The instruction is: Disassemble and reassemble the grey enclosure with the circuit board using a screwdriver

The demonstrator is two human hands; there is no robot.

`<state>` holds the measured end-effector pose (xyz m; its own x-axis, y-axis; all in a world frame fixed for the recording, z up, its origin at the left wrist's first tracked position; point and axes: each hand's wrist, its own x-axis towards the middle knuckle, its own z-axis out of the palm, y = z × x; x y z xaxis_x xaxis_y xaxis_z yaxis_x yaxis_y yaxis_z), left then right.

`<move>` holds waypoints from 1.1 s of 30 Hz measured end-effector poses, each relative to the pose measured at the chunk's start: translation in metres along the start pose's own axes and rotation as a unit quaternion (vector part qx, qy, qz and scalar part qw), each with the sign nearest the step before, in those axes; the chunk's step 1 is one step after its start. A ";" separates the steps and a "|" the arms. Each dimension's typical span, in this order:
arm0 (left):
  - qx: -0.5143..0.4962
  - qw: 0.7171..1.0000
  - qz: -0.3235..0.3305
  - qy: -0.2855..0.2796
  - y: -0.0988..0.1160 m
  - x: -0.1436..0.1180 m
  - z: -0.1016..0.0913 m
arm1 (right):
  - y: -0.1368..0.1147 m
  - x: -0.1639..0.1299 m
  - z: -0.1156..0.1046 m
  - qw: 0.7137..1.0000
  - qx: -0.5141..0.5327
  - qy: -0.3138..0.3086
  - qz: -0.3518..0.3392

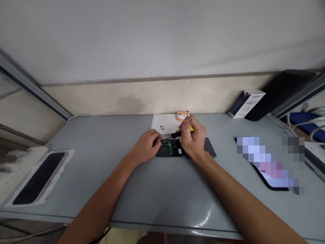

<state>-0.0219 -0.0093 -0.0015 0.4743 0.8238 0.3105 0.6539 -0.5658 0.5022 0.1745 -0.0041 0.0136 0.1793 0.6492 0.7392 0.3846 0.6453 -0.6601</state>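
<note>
The left hand [146, 146] rests on the grey tabletop [157, 189], fingers curled against the left end of a flat black device [169, 150] whose open top shows a green circuit board [168, 145]. Just right, the right hand [193, 139] has its fingers closed around a yellow-and-black screwdriver [180, 131], tip angled down at the board.

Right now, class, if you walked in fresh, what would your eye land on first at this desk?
First the two hands at the middle of the grey table: the right hand grips a yellow-handled screwdriver over a small opened black device, which the left hand steadies. Just behind lie a white sheet with tiny black screws and an orange animal figure.
</note>
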 end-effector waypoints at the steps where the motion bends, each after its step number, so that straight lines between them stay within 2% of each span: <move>1: 0.000 1.000 -0.001 0.000 0.000 0.000 0.000 | 0.000 0.000 0.000 1.000 -0.001 0.003 0.000; 10: 0.003 1.000 -0.004 0.001 0.000 0.000 -0.001 | -0.003 0.003 -0.001 1.000 0.011 -0.004 -0.003; 15: 0.005 1.000 -0.002 0.001 0.003 0.001 -0.002 | -0.003 0.004 0.000 0.998 0.029 -0.033 0.039; 19: 0.007 1.000 0.006 0.000 0.002 0.001 -0.002 | -0.002 0.004 0.007 0.989 0.111 -0.041 0.090; 23: 0.010 1.000 0.000 -0.007 0.001 0.002 -0.002 | -0.005 0.007 0.013 0.953 0.250 -0.093 0.141; 27: 0.014 1.000 -0.002 -0.012 0.001 0.003 -0.002 | -0.010 0.009 0.015 0.877 0.406 -0.101 0.238; 29: 0.015 1.000 -0.002 -0.012 0.001 0.003 -0.003 | -0.013 0.010 0.019 0.847 0.450 -0.092 0.268; 31: 0.019 1.000 -0.007 -0.012 0.002 0.003 -0.003 | -0.017 0.012 0.026 0.836 0.467 -0.079 0.276; 33: 0.026 1.000 -0.014 -0.009 0.002 0.003 -0.003 | -0.019 0.015 0.036 0.839 0.462 -0.075 0.278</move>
<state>-0.0205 -0.0077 0.0031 0.4657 0.8385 0.2829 0.6963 -0.5445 0.4676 0.1371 0.0078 0.0321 -0.0449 0.9517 0.3037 -0.5988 0.2177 -0.7707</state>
